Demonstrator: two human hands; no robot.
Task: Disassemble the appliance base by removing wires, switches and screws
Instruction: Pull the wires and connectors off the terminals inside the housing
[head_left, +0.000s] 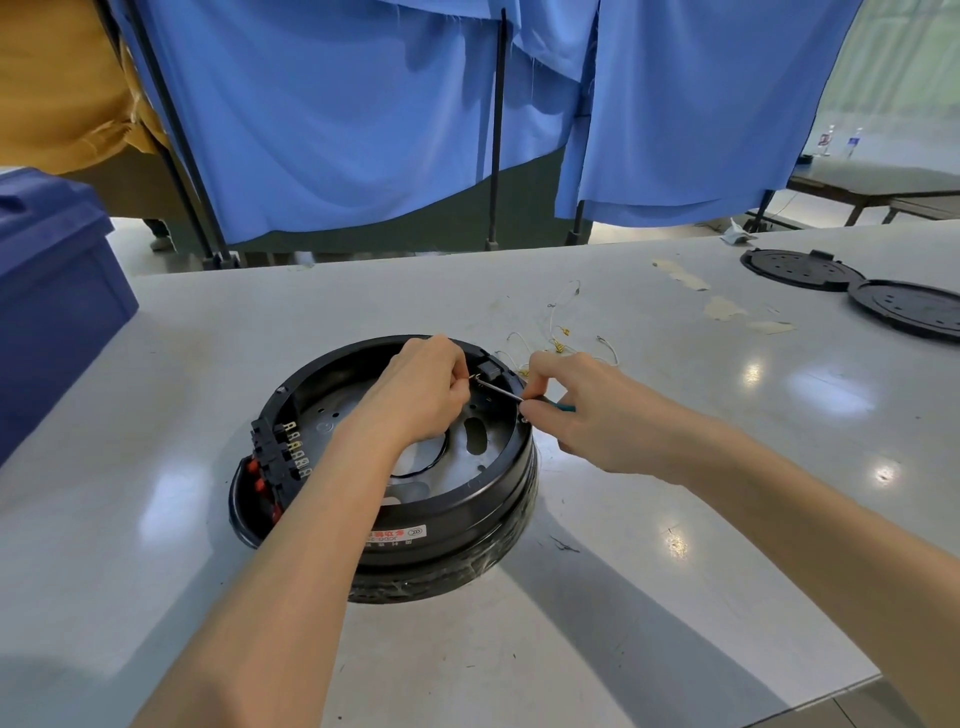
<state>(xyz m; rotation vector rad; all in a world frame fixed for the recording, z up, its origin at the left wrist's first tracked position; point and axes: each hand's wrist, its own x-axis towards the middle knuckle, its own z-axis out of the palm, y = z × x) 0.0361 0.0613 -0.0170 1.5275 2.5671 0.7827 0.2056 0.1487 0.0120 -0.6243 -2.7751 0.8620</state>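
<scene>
Round black plastic appliance base (415, 525): sitting on the grey worktop (623, 597), holding a black switch block (272, 457).
Left hand (421, 389): fingers pinching something hidden.
Right hand (587, 405): fingers gripping a teal-handled screwdriver (519, 396).

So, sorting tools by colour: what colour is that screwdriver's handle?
Teal-green; the screwdriver handle shows in the head view.

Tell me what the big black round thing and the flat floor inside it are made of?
The appliance base looks like black plastic, going by its smooth, glossy moulded wall. The plate inside seems to be dull grey metal, thin and flat with punched holes. I can't be sure of either from looks alone.
</scene>
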